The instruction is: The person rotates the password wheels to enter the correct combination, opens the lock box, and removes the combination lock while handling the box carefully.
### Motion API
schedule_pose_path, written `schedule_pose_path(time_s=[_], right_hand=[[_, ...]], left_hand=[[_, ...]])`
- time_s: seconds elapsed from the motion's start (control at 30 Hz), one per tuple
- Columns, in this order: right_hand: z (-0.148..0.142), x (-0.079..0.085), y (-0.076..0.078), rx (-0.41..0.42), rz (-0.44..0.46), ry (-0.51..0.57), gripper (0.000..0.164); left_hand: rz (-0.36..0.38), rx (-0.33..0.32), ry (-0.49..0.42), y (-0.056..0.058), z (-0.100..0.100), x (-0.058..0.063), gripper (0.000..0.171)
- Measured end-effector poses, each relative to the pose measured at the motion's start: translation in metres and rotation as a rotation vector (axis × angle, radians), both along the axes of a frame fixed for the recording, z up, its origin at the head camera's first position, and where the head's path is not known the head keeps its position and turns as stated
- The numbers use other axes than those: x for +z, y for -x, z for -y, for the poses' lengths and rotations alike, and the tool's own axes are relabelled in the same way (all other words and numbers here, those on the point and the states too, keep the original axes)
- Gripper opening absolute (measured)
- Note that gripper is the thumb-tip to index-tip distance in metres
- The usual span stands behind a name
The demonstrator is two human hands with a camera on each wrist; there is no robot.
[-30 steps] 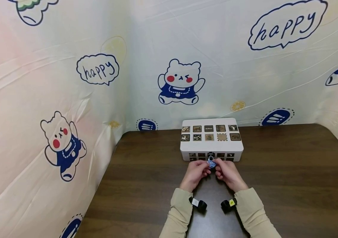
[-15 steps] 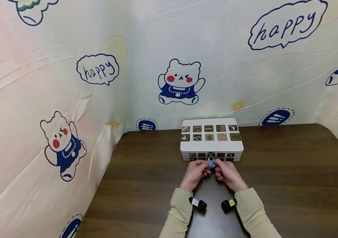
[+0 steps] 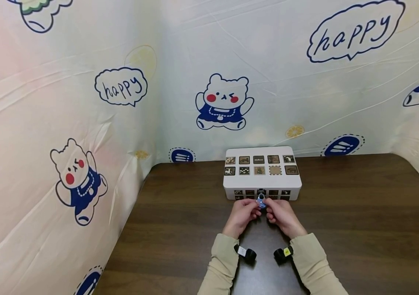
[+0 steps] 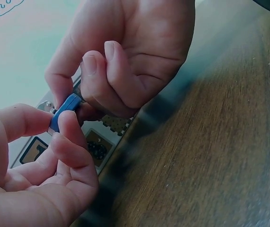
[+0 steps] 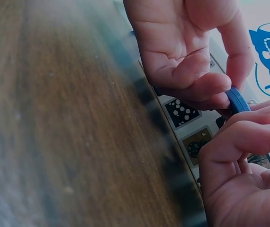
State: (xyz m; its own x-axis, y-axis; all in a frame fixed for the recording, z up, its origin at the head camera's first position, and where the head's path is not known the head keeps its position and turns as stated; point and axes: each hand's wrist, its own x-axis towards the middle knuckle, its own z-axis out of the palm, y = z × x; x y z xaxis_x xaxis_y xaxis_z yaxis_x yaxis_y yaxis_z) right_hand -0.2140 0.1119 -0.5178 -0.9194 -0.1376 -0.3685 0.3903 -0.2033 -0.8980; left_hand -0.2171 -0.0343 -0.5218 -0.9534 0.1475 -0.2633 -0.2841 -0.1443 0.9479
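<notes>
A small blue padlock with a silvery shackle hangs at the clasp on the front of a white box. From the left, my left hand pinches the padlock's body between thumb and fingertips. My right hand grips its other side the same way. Both wrist views show the blue edge of the padlock between the fingertips of the two hands. Other fingers of each hand are curled inward. Whether the shackle is closed cannot be made out.
The box stands at the back of a dark wooden table, close to a printed cloth backdrop. Brown and black square pictures cover its lid and front. Cloth also hangs at the left side.
Both hands stay in place at the box front. The padlock's body has turned slightly between the fingertips and looks narrower, and the right fingertips have shifted a little to the left.
</notes>
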Motion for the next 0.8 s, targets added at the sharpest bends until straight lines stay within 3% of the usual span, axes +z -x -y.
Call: schedule_pose_path(time_s=[0.4,0.67,0.8], right_hand=[[0.000,0.000,-0.002,0.000,-0.021,-0.012,0.019],[0.000,0.000,-0.001,0.000,-0.024,-0.018,0.018],[0.000,0.000,-0.001,-0.003,-0.025,-0.023,0.018]], left_hand=[[0.009,-0.011,0.008,0.001,-0.001,0.001,0.021],[-0.015,-0.021,-0.001,-0.011,0.001,0.023,0.022],[-0.026,-0.021,0.000,-0.013,0.001,0.025,0.023]])
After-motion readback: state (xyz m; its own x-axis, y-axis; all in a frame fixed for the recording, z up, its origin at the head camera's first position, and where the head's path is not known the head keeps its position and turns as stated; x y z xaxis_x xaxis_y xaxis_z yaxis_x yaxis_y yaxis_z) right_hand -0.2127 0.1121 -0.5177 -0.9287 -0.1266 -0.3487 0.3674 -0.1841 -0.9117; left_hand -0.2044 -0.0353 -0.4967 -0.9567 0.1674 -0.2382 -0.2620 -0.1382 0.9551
